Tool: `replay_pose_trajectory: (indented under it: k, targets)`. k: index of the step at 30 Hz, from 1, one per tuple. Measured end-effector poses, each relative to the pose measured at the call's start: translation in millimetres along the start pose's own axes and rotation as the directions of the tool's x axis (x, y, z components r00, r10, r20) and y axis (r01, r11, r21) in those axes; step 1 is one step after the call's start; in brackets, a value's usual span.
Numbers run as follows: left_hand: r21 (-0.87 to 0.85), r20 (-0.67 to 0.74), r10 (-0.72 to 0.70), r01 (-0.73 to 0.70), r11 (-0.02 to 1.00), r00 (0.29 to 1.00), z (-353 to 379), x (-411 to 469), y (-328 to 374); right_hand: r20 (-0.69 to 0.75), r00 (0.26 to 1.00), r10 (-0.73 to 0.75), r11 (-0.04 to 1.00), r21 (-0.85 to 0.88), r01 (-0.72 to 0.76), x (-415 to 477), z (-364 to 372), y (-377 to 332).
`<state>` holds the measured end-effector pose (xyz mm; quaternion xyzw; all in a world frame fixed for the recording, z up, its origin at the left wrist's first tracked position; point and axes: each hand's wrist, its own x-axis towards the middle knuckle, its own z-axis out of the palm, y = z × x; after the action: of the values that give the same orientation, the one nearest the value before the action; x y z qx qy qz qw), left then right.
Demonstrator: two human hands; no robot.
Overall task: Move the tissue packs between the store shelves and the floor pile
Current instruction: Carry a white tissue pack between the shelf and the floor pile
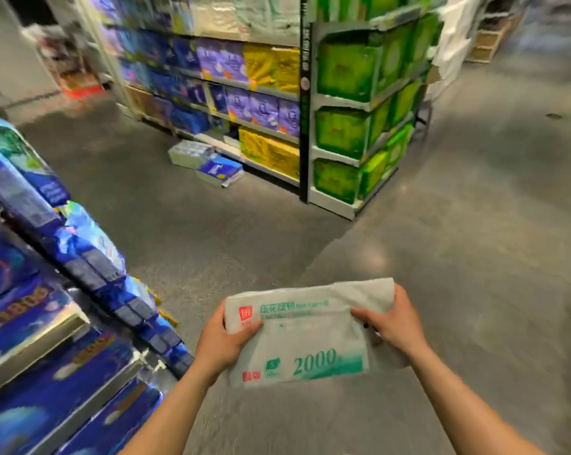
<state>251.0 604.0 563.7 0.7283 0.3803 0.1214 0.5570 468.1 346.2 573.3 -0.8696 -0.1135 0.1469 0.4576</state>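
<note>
Here, label by label:
Left hand (226, 339): it is gripping the left end of the white tissue pack (297, 333), thumb on top, fingers closed under it.
Right hand (391, 323): it is clamping the right end of the same pack, fingers curled over the crumpled wrapper.
White tissue pack: it is being held in the air, low before the person, above the grey floor (458, 224), with green print facing up.
Floor pile (208, 162): a few packs are lying beside the bottom shelf, well apart from the hands.
Shelves (264, 90): purple, yellow and green packs are filling them.
Near left rack (47, 323): blue packs are standing close to the left arm.
</note>
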Motion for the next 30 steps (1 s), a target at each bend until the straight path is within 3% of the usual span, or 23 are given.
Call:
replay_pose_trajectory:
  k: [5, 11, 23, 30]
  targets:
    - [-0.076, -0.127, -0.006, -0.004, 0.997, 0.992, -1.0, 110.8, 49.0, 0.091, 0.99, -0.11, 0.993, -0.025, 0.112, 128.3, 15.4, -77.5]
    - [-0.131, -0.214, -0.013, -0.016, 0.991, 0.977, -24.7, 264.3, 74.2, 0.165, 0.976, -0.139, 0.988, -0.041, 0.148, 291.9, 86.7, -146.2]
    - [0.071, -0.218, 0.097, -0.083, 0.994, 0.971, -135.8, 656.1, 199.0, 0.097, 0.973, -0.209, 0.976, 0.085, 0.201, 598.7, 219.1, -341.2]
    - [0.058, -0.239, 0.089, -0.077, 0.995, 0.967, -181.1, 883.0, 266.7, 0.073, 0.957, -0.28, 0.956, 0.111, 0.271, 806.0, 295.0, -445.7]
